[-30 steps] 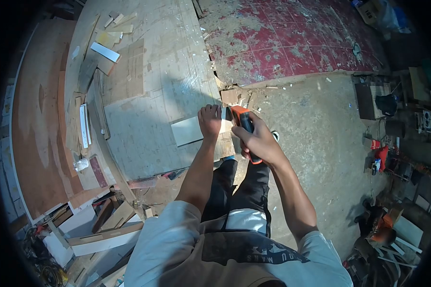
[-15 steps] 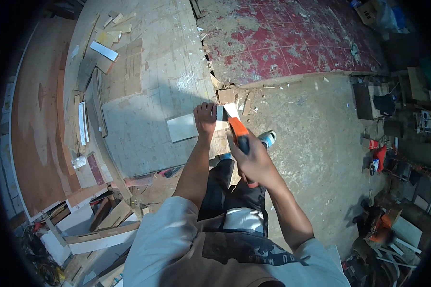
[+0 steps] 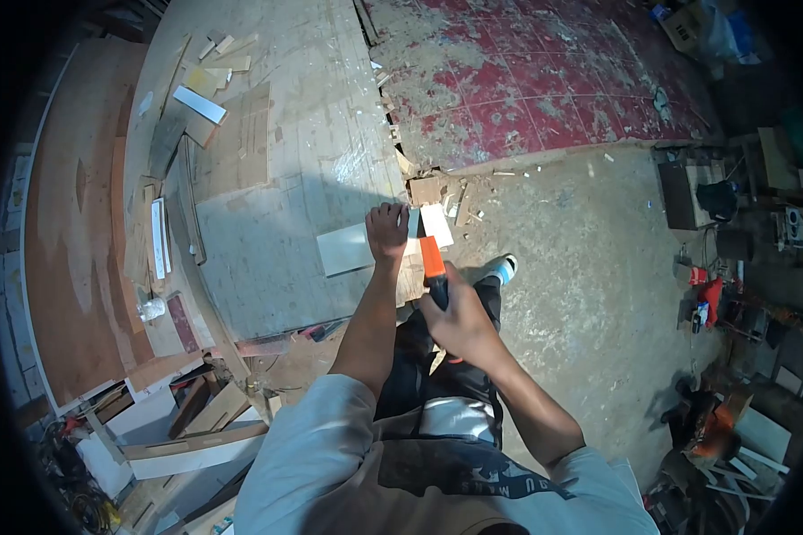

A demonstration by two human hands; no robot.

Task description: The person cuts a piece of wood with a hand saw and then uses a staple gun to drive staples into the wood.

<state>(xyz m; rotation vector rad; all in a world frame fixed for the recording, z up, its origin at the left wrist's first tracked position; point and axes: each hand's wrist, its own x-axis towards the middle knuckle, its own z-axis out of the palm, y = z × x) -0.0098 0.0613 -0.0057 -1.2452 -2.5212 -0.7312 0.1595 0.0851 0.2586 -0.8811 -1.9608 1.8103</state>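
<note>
My left hand (image 3: 388, 234) is on the white board (image 3: 344, 250), its fingers curled over the board near the bench's right edge. In my right hand (image 3: 462, 323) is a handsaw (image 3: 433, 257) with an orange and black handle, the fingers wrapped round the grip. The saw's thin blade is seen nearly edge-on and points away from me, just right of my left hand. The board lies flat on the pale wooden bench (image 3: 268, 267). A bright white piece (image 3: 436, 225) shows beyond the saw handle, below the bench edge.
Wood offcuts (image 3: 200, 104) lie on the bench's far left. A brown panel (image 3: 80, 214) stands further left, with scrap boards (image 3: 192, 455) below it. My foot (image 3: 506, 268) is on the concrete floor (image 3: 589, 294). Tools and clutter (image 3: 709, 299) line the right side.
My right hand has drawn the handsaw back towards my body, and its handle now sits lower and straighter. My left hand stays on the board. The whole view has shifted slightly.
</note>
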